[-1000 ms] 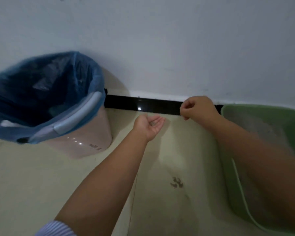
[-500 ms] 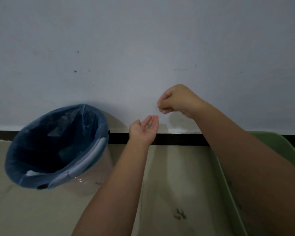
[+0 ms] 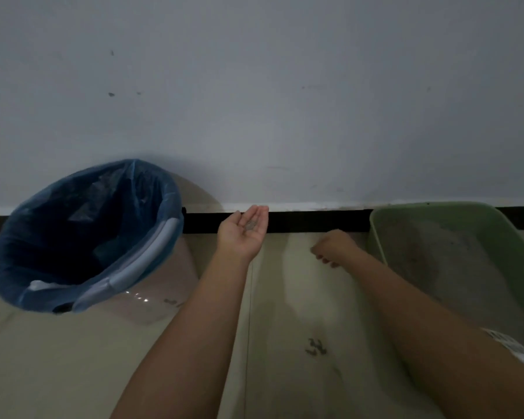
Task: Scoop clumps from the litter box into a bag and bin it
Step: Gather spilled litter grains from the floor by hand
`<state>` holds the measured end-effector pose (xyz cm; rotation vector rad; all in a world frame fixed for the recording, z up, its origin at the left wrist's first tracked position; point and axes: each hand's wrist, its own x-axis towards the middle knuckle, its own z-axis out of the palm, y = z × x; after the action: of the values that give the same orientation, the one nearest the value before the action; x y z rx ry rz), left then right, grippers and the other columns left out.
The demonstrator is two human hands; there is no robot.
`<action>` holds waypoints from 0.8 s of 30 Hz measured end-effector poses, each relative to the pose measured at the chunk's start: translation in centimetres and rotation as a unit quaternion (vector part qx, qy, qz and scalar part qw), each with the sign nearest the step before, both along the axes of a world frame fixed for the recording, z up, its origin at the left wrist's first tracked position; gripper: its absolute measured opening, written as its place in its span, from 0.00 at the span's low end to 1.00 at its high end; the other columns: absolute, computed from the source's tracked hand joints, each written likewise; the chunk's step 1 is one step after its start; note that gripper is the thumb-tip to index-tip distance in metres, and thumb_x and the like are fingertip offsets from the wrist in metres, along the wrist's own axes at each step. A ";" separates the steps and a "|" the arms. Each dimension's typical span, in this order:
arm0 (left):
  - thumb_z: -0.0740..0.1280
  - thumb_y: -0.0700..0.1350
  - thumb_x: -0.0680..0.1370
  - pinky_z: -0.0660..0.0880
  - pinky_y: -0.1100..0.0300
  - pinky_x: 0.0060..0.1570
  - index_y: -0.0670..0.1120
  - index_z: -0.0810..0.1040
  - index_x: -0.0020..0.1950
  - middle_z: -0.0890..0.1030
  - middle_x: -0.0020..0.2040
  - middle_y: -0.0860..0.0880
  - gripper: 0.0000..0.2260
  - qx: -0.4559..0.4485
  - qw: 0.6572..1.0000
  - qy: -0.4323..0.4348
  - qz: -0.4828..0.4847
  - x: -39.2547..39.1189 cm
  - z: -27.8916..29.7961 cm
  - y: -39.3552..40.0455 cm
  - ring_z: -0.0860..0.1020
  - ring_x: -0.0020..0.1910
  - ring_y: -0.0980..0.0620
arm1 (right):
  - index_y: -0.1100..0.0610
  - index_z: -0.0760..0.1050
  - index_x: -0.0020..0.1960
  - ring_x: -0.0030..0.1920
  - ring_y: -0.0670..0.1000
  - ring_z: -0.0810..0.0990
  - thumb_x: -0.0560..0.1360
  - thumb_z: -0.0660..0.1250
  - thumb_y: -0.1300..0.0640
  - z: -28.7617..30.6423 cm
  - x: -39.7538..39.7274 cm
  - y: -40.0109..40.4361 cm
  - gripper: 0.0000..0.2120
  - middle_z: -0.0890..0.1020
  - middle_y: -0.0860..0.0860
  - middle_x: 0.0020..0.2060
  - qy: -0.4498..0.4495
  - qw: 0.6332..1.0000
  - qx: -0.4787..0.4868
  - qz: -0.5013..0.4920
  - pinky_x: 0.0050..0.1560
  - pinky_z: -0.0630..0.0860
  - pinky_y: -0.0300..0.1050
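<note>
The left hand is held palm up over the floor, fingers straight and close together, cupping a small heap of grey litter grains at the base of the fingers. The right hand is lowered close to the floor just beside the litter box, knuckles up and fingers curled downward; whether the fingertips pinch anything cannot be told. The green litter box sits to the right against the wall, its grey litter spread across the bottom with a darker patch in it. To the left, near the left hand but apart from it, stands a pale bin lined with a blue bag, its mouth open and its light handle lying across the rim. A white wall rises above a black skirting strip, and a dark smudge marks the beige floor tiles between the forearms.
</note>
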<state>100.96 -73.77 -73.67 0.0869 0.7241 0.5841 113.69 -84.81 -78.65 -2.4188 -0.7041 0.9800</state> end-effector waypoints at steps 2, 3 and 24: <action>0.52 0.43 0.83 0.67 0.52 0.62 0.32 0.72 0.43 0.75 0.46 0.37 0.17 0.011 1.000 -0.003 -0.026 -0.9 -1.6 -0.4 0.68 0.69 0.43 | 0.68 0.76 0.55 0.53 0.57 0.77 0.77 0.61 0.57 -3.7 -1.6 -1.1 0.15 0.79 0.62 0.55 -0.059 0.992 -0.062 0.088 0.47 0.74 0.43; 0.52 0.42 0.83 0.67 0.51 0.61 0.32 0.73 0.44 0.76 0.46 0.36 0.17 0.015 0.999 0.005 -0.043 -1.5 -2.7 -0.7 0.68 0.69 0.43 | 0.66 0.75 0.58 0.58 0.57 0.75 0.77 0.61 0.57 -5.3 -2.6 -1.8 0.15 0.77 0.60 0.58 -0.080 0.986 -0.073 0.124 0.54 0.72 0.43; 0.50 0.44 0.83 0.80 0.57 0.33 0.32 0.74 0.43 0.76 0.44 0.37 0.20 -0.077 0.932 0.246 -0.256 -11.0 -18.1 -6.1 0.76 0.43 0.43 | 0.60 0.81 0.36 0.38 0.57 0.84 0.65 0.72 0.57 -16.8 -4.9 -11.3 0.06 0.84 0.55 0.35 -0.285 0.845 0.094 0.443 0.42 0.81 0.49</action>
<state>89.91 -79.84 -91.82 0.2750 1.1822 -0.0072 108.81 -96.08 -95.41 -2.1667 -2.1395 0.3750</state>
